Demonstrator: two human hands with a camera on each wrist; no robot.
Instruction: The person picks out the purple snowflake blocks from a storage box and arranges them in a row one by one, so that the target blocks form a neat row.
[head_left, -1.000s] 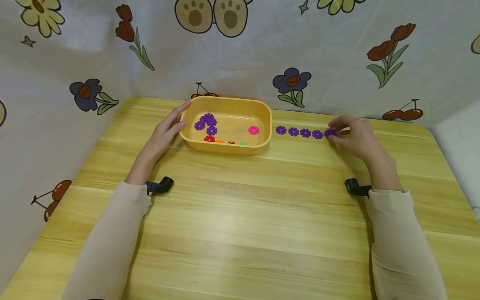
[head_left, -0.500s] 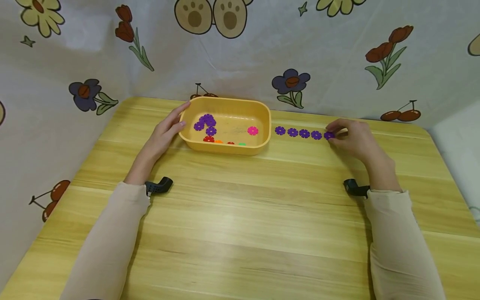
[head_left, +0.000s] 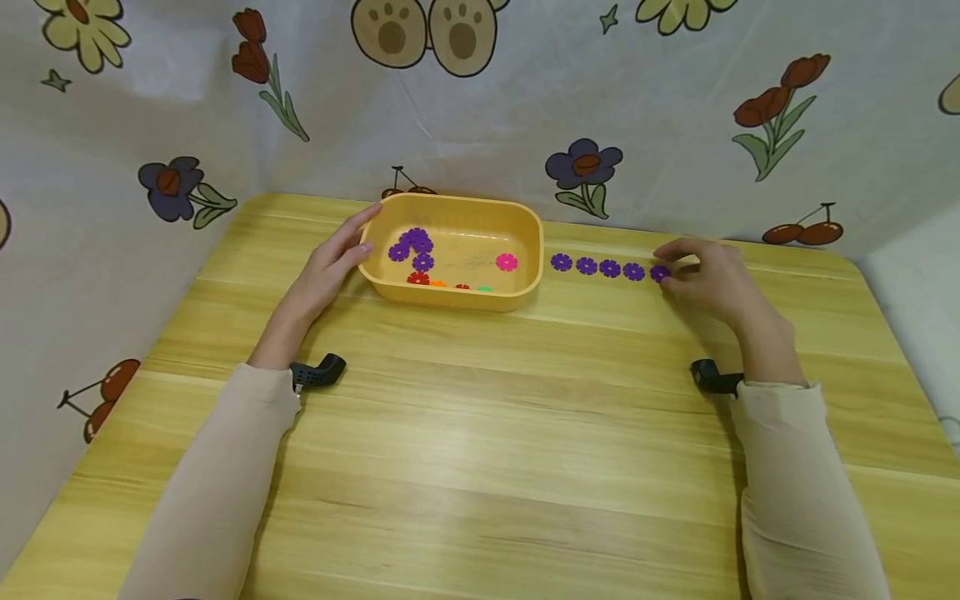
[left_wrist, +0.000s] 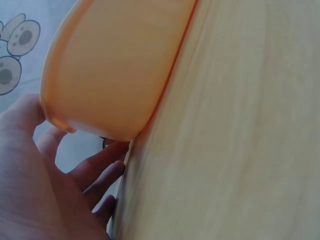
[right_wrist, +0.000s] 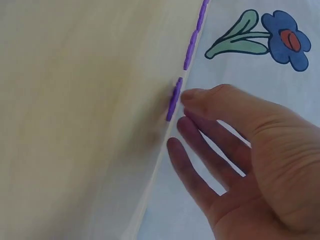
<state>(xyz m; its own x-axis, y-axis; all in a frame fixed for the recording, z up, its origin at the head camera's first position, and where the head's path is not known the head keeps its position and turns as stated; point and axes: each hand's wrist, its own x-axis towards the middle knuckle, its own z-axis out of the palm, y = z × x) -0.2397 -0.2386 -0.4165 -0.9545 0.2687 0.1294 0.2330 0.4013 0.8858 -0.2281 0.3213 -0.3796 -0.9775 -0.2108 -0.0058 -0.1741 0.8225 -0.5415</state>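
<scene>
My left hand point(head_left: 326, 267) holds the left end of a yellow plastic bin point(head_left: 465, 300), its thumb at the rim and fingers along the outer wall. Inside the bin lie several purple snowflake discs point(head_left: 423, 262), a pink disc point(head_left: 507, 262), a red disc point(head_left: 417, 278), and bits of orange and green by the near wall. To the bin's right, several purple discs point(head_left: 610, 268) lie flat in a row. At the row's right end, my right hand point(head_left: 720, 279) is over the last purple disc point(right_wrist: 174, 99), thumb tip right at it and the other fingers loosely extended and spread.
The wooden table point(head_left: 480, 433) stretches toward me. A white cloth point(head_left: 480, 125) printed with flowers, cherries and paws hangs behind its back edge. Dark wrist cameras point(head_left: 321, 370) sit on both wrists, below beige sleeves point(head_left: 217, 492).
The last purple disc and my right hand have moved slightly toward me, and more of the disc shows between thumb and forefinger. My left hand and the bin stay in place.
</scene>
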